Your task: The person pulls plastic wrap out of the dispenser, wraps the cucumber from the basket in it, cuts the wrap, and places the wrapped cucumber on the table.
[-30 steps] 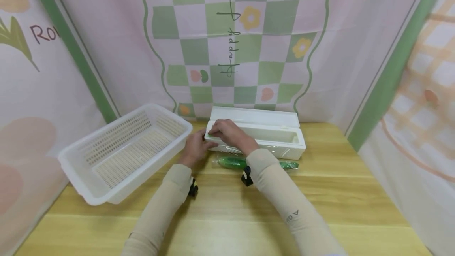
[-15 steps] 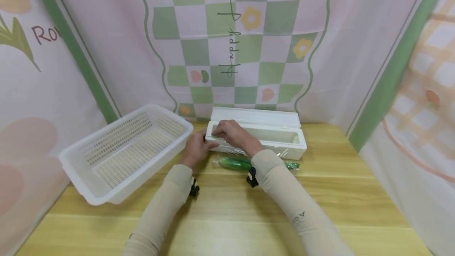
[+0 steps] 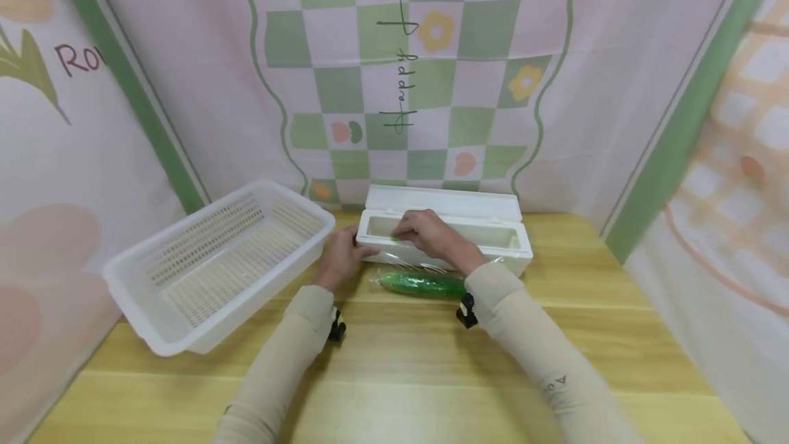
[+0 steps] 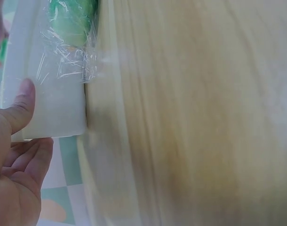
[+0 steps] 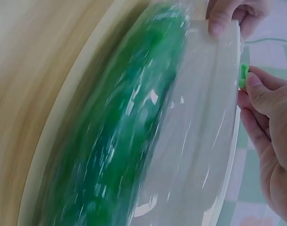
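A white cling film box [image 3: 518, 260] lies long side toward me, its lid tipped back. My left hand [image 3: 339, 257] grips the box's left end, with the thumb on the front face and the fingers around the end, as the left wrist view shows. Between thumb and fingers, my right hand [image 3: 431, 235] pinches a small green slide cutter [image 5: 243, 76] at the box's front top edge, left of its middle. Clear film [image 4: 63, 63] hangs over the front face. A green cucumber [image 3: 422, 284] wrapped in that film lies right in front of the box; my right forearm hides its right end.
To the left stands a white plastic basket [image 3: 212, 331] with slotted walls. The wooden table [image 3: 394, 375] ends behind the box at a printed curtain [image 3: 335, 33], and more curtain hangs at both sides.
My right hand has slid rightward along the box's front edge with the green slide cutter. The left hand has kept its grip on the left end; the cucumber and basket have not moved.
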A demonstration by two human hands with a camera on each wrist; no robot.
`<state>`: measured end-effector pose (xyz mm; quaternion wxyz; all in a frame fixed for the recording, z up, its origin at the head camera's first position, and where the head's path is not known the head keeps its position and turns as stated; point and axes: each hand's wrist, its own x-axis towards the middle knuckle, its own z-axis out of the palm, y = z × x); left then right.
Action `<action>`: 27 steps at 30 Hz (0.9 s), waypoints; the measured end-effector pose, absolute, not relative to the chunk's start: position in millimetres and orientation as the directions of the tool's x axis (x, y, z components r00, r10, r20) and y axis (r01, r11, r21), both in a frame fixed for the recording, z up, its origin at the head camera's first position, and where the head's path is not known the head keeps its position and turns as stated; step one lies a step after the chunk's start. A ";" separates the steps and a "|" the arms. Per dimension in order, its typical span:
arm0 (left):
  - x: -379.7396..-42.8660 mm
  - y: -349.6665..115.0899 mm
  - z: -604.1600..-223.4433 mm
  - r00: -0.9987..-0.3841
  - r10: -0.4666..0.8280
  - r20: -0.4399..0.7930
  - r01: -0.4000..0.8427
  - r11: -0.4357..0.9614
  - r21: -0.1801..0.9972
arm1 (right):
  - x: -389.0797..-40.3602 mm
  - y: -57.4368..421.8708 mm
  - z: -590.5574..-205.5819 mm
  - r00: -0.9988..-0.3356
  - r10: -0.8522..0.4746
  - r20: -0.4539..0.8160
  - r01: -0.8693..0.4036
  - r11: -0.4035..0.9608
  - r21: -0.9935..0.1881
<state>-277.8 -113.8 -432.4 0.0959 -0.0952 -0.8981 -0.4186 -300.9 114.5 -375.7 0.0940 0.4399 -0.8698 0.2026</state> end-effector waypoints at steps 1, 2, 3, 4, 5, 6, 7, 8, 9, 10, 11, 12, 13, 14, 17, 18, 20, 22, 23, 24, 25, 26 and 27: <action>-277.6 -113.9 -432.2 -0.964 0.090 0.251 0.250 0.633 0.733 | -299.6 119.7 -375.3 -0.597 -0.726 0.342 -0.802 0.530 -0.275; -277.3 -114.0 -432.1 -0.964 0.090 0.252 0.251 0.633 0.732 | -298.1 125.1 -374.9 -0.598 -0.726 0.341 -0.802 0.530 -0.277; -277.1 -113.9 -432.1 -0.964 0.088 0.251 0.249 0.631 0.735 | -296.4 130.9 -374.6 -0.597 -0.726 0.341 -0.802 0.529 -0.279; -276.9 -113.8 -432.2 -0.963 0.088 0.253 0.251 0.628 0.737 | -294.7 136.9 -374.4 -0.602 -0.724 0.337 -0.798 0.531 -0.285; -276.7 -113.6 -432.3 -0.963 0.090 0.252 0.252 0.623 0.740 | -292.9 143.4 -374.5 -0.604 -0.722 0.336 -0.796 0.534 -0.285; -276.3 -113.4 -432.2 -0.963 0.090 0.253 0.253 0.618 0.744 | -291.0 150.4 -374.3 -0.610 -0.718 0.335 -0.792 0.539 -0.288; -276.3 -113.2 -432.7 -0.963 0.091 0.254 0.255 0.613 0.747 | -289.3 157.6 -374.4 -0.615 -0.714 0.335 -0.788 0.544 -0.288; -276.2 -113.1 -432.9 -0.962 0.094 0.257 0.259 0.611 0.748 | -287.5 165.6 -374.5 -0.622 -0.710 0.331 -0.783 0.551 -0.289; -276.1 -113.0 -433.1 -0.962 0.096 0.257 0.261 0.610 0.748 | -285.5 173.9 -374.8 -0.629 -0.703 0.330 -0.777 0.558 -0.291; -276.1 -112.9 -433.2 -0.962 0.097 0.256 0.261 0.610 0.749 | -283.6 182.2 -375.2 -0.635 -0.697 0.331 -0.772 0.566 -0.288; -275.9 -112.7 -433.2 -0.962 0.097 0.255 0.261 0.608 0.750 | -281.8 190.4 -375.6 -0.638 -0.694 0.334 -0.770 0.572 -0.282; -275.7 -112.7 -432.9 -0.962 0.096 0.254 0.259 0.608 0.750 | -280.3 198.9 -376.1 -0.639 -0.690 0.340 -0.769 0.576 -0.277; -275.4 -112.7 -433.0 -0.963 0.095 0.254 0.258 0.608 0.751 | -279.0 207.0 -376.4 -0.636 -0.689 0.347 -0.772 0.578 -0.266; -274.9 -112.8 -432.7 -0.962 0.094 0.256 0.259 0.611 0.749 | -277.2 215.1 -376.6 -0.632 -0.688 0.357 -0.774 0.580 -0.253; -274.1 -113.0 -432.1 -0.963 0.097 0.252 0.258 0.605 0.754 | -272.9 239.0 -377.3 -0.607 -0.686 0.400 -0.789 0.580 -0.203; -274.1 -113.2 -432.1 -0.963 0.098 0.251 0.258 0.602 0.755 | -271.2 246.9 -377.4 -0.603 -0.685 0.408 -0.791 0.580 -0.195; -274.0 -113.3 -431.5 -0.964 0.099 0.248 0.256 0.599 0.758 | -267.5 262.7 -377.2 -0.595 -0.685 0.422 -0.794 0.582 -0.176; -274.0 -113.6 -431.3 -0.966 0.098 0.240 0.250 0.598 0.762 | -263.9 277.0 -376.6 -0.591 -0.688 0.421 -0.795 0.584 -0.164; -273.9 -113.6 -431.3 -0.967 0.099 0.235 0.246 0.597 0.763 | -262.3 283.6 -376.2 -0.591 -0.688 0.421 -0.795 0.586 -0.158; -273.9 -113.7 -431.4 -0.966 0.101 0.237 0.249 0.602 0.759 | -260.7 289.6 -375.7 -0.591 -0.687 0.423 -0.793 0.591 -0.149; -274.0 -113.8 -431.6 -0.966 0.101 0.236 0.248 0.604 0.757 | -259.5 295.2 -375.4 -0.590 -0.687 0.425 -0.792 0.595 -0.138; -274.0 -113.9 -431.7 -0.967 0.102 0.232 0.245 0.604 0.758 | -258.0 300.2 -374.8 -0.592 -0.685 0.425 -0.789 0.601 -0.130; -273.8 -113.9 -432.0 -0.968 0.102 0.231 0.245 0.606 0.757 | -256.8 304.7 -374.5 -0.594 -0.682 0.427 -0.785 0.607 -0.123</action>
